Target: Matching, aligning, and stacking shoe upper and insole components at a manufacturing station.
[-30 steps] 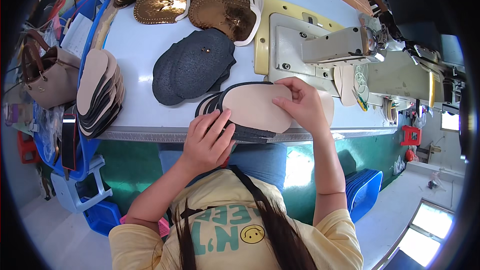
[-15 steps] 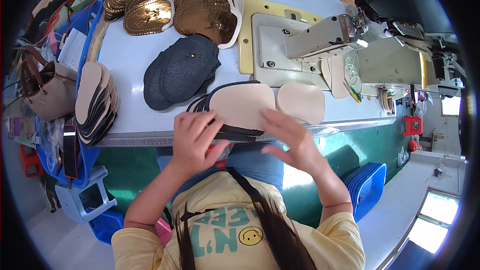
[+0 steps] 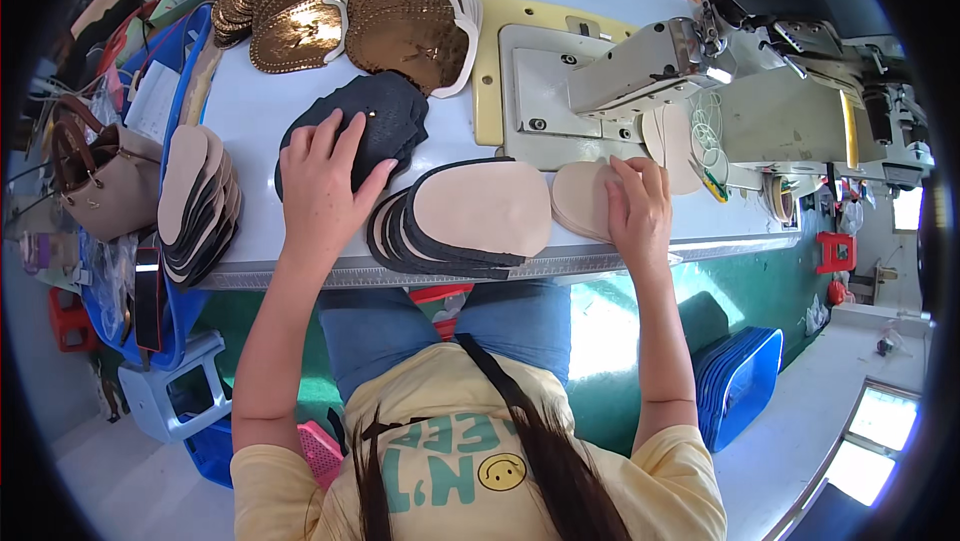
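Note:
My left hand [image 3: 325,176], fingers spread, rests on a pile of dark rounded pieces [image 3: 385,106]. At the right, my right hand [image 3: 640,206] has its fingers bent over the right side of a small stack of beige rounded pieces [image 3: 580,199]; the thumb lies on top, and the far edge under the fingers is hidden. Between my hands sits a fanned stack of beige and black oval pieces [image 3: 480,209], with a beige one on top. It lies near the table's front edge, touched by neither hand.
A sewing machine [image 3: 640,76] stands at the back right, with thread [image 3: 708,131] and small yellow-green snips [image 3: 714,186] beside it. Gold shiny pieces [image 3: 300,31] are piled at the back. Another beige-and-black stack [image 3: 195,206] and a handbag [image 3: 110,176] are at the left.
My hands have left the middle stack. The left went left and forward onto the dark pile; the right went right and forward onto the beige stack.

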`<state>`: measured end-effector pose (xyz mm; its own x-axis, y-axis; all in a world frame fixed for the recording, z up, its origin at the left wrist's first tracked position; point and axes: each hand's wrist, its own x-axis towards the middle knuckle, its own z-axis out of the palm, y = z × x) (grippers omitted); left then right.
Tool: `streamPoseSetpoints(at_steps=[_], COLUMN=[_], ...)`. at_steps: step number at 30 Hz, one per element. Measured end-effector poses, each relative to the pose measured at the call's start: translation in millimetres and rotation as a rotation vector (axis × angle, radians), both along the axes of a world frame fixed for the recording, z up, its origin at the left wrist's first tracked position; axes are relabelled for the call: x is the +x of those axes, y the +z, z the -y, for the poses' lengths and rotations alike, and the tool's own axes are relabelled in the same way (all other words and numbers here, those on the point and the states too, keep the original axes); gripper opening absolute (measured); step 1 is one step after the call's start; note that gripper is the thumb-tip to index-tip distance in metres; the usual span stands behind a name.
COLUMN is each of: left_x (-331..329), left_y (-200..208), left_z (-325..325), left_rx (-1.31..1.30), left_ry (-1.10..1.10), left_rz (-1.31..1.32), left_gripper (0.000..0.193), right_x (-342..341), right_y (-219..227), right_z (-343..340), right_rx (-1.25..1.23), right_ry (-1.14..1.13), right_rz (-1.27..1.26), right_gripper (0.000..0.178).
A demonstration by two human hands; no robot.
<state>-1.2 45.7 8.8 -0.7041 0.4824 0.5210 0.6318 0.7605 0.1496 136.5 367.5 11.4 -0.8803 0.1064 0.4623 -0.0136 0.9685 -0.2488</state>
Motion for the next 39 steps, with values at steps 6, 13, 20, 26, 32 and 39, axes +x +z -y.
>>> streamPoseSetpoints(at_steps=[6, 13, 20, 26, 32, 39], left_x=[7.8, 15.2, 82.2, 78.0, 64.9, 65.3], left_y=[-2.5, 16.2, 11.1, 4.8, 16.3, 4.0], left_z=[3.7, 4.5, -40.7, -39.8, -60.1, -55.8], left_rx=[-0.069, 0.192, 0.087, 0.126, -0.089, -0.059], left_ry=[-0.008, -0.027, -0.441, -0.514, -0.39, -0.384], left_rz=[-0.086, 0.114, 0.065, 0.165, 0.277, 0.177], left_gripper=[0.032, 0.027, 0.038, 0.061, 0.097, 0.103], right_x=[5.7, -0.4, 3.8, 6.8, 9.3, 19.9], right_y=[-2.0, 7.5, 1.6, 0.3, 4.3, 8.9], right_z=[2.5, 5.4, 3.8, 4.4, 1.8, -29.6], right_rx=[0.037, 0.065, 0.081, 0.073, 0.02, -0.26], right_ry=[0.021, -0.022, 0.03, 0.018, -0.068, -0.143], right_rz=[-0.108, -0.055, -0.051, -0.094, -0.174, 0.146], right_gripper=[0.022, 0.024, 0.026, 0.026, 0.023, 0.038])
